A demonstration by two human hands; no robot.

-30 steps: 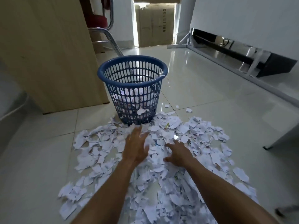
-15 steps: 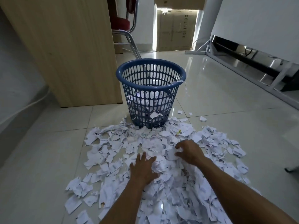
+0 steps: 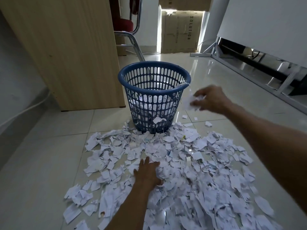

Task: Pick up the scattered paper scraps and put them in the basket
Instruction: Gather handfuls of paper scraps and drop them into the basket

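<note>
Right hand (image 3: 211,101) raised, just right of the basket rim, fingers pinched on a small clump of scraps (image 3: 189,102); clump sits beside the rim and slightly below its top, not yet over the opening. Left hand (image 3: 147,174) flat on the floor pile, palm down, fingers spread, holding nothing that can be seen.

Blue plastic basket (image 3: 154,70), slotted wall, stands upright on the tiled floor (image 3: 41,163), at the far edge of the spill. White paper shows through the slots up to about half its height; one scrap pokes out through a low slot, another hangs at the right of the rim.

Scattered paper scraps (image 3: 182,171): wide, dense spread from the basket's foot to the near edge of view, thickest near and right, thinner on the left fringe. A few loose bits lie apart on the tiles to the right of the basket.

Judgement on progress: partly done. Some paper is in, but the bulk looks to be on the floor. Step in hand is one more handful headed for the opening; many more handfuls left at this grab size. Stragglers beyond the main pile will need separate picking.

Surroundings: wooden panel (image 3: 69,52) far left, cardboard box (image 3: 181,34) at far back, chair leg (image 3: 136,47) behind the basket.
</note>
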